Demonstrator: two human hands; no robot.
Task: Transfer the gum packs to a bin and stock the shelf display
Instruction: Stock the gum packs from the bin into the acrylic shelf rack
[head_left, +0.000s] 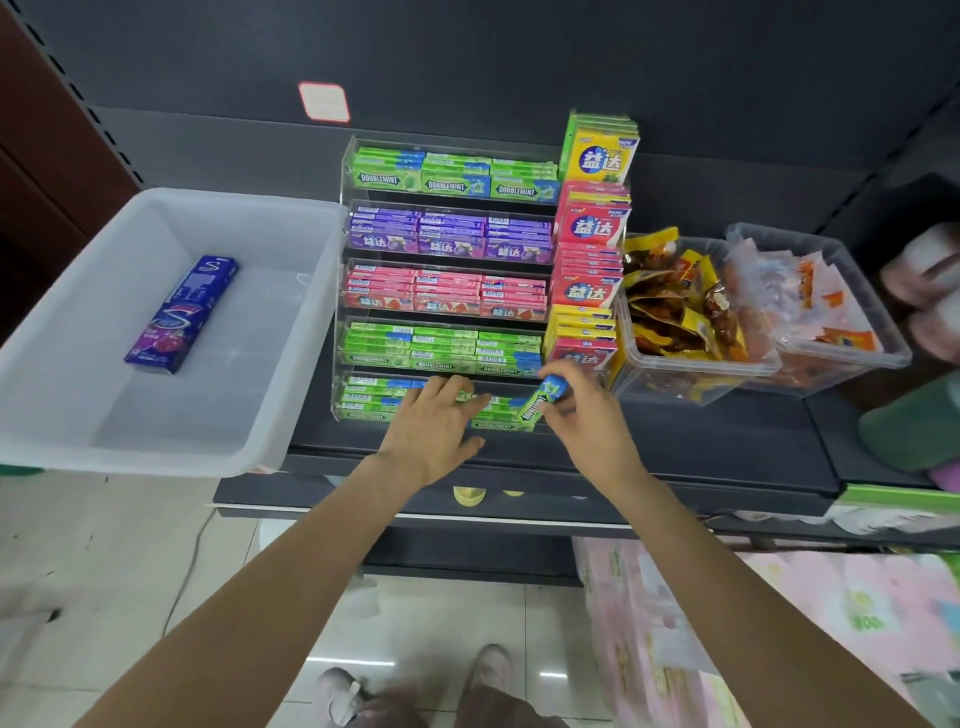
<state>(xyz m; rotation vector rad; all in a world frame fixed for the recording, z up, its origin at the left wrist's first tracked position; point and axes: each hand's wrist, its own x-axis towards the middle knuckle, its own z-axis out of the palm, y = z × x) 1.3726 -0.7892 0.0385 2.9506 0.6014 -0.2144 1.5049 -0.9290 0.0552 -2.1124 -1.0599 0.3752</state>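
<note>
Clear tiered display rack on a dark shelf: rows of green packs marked DOUBLEMINT, then purple and pink packs bearing Chinese characters. The right hand pinches one green-and-blue DOUBLEMINT pack between thumb and fingertips, tilted above the lowest tier. The left hand lies flat, fingers extended, on packs of that tier. A purple pack marked "S" lies in the white bin at left.

Your hands meet at the lowest tier of the display rack standing on the shelf. Left of your left hand sits the bin, one gum pack inside. Right of your right hand stand two snack tubs.
</note>
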